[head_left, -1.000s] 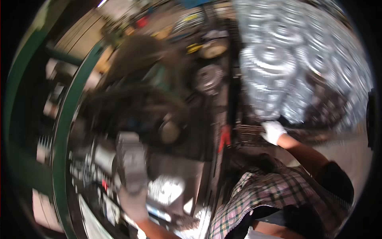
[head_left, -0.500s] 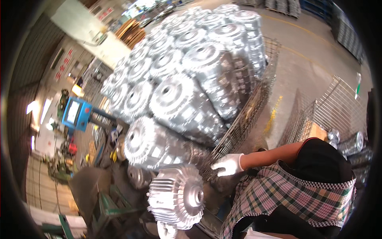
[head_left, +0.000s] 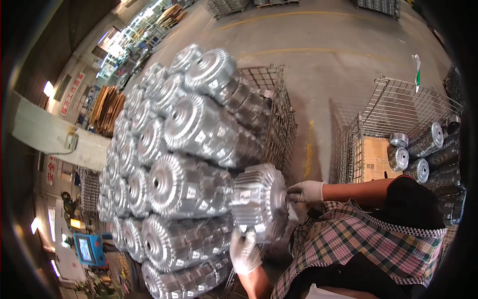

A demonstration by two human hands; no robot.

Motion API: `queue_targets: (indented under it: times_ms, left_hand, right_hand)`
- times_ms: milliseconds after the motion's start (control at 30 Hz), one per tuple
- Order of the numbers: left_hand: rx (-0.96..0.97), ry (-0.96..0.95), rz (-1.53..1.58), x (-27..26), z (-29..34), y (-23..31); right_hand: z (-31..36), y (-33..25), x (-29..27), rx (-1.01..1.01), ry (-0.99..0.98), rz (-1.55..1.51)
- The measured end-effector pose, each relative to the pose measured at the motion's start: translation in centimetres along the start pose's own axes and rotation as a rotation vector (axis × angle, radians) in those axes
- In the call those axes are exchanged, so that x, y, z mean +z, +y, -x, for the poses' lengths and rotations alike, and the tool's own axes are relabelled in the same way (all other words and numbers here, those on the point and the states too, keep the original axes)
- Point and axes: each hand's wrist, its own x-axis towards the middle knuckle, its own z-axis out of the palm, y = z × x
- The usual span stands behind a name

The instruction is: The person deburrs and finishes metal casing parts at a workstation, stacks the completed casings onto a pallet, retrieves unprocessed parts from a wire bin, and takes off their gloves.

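A silvery, finned metal motor housing [head_left: 259, 203] is held on its side between my two hands, close to the stacked housings. My left hand [head_left: 245, 254], in a white glove, grips its lower edge, with thumb and fingers against the fins. My right hand [head_left: 305, 192], also gloved in white, is closed around the hub at its right end; some of those fingertips are hidden. To the left rises a tall pile of similar housings [head_left: 191, 192], lying in columns with their round, ribbed ends facing left.
A wire mesh cage [head_left: 284, 124] borders the pile. Another wire cage [head_left: 386, 107] at the right holds cardboard [head_left: 376, 158] and several housings [head_left: 422, 170]. Concrete floor with yellow lines [head_left: 309, 149] runs between them. A blue screen unit [head_left: 89, 249] stands at the lower left.
My view has turned, shifting the pile left and down. The housing has risen beside the pile in my left hand. My right hand has left the cage edge and taken hold of its hub.
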Motion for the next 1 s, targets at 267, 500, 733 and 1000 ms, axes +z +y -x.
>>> queue_targets:
  times_ms: [267, 500, 733, 1000]
  left_hand:
    - [-0.182, -0.237, 0.137, 12.2, -14.8, -1.5]
    - [0.341, -0.138, -0.34, 22.6, -29.2, -4.7]
    - [0.133, 0.091, 0.11, 28.8, -43.0, -7.1]
    - [-0.093, 0.412, 0.034, 26.6, -58.7, -11.0]
  right_hand:
    - [3.3, 4.0, -10.3, 0.249, 0.295, -0.014]
    - [6.4, 10.3, -11.0, 0.456, 0.601, -0.205]
    - [5.6, 16.0, -13.8, 0.541, 0.743, -0.26]
    - [-1.7, 17.2, -25.3, 0.587, 0.668, -0.023]
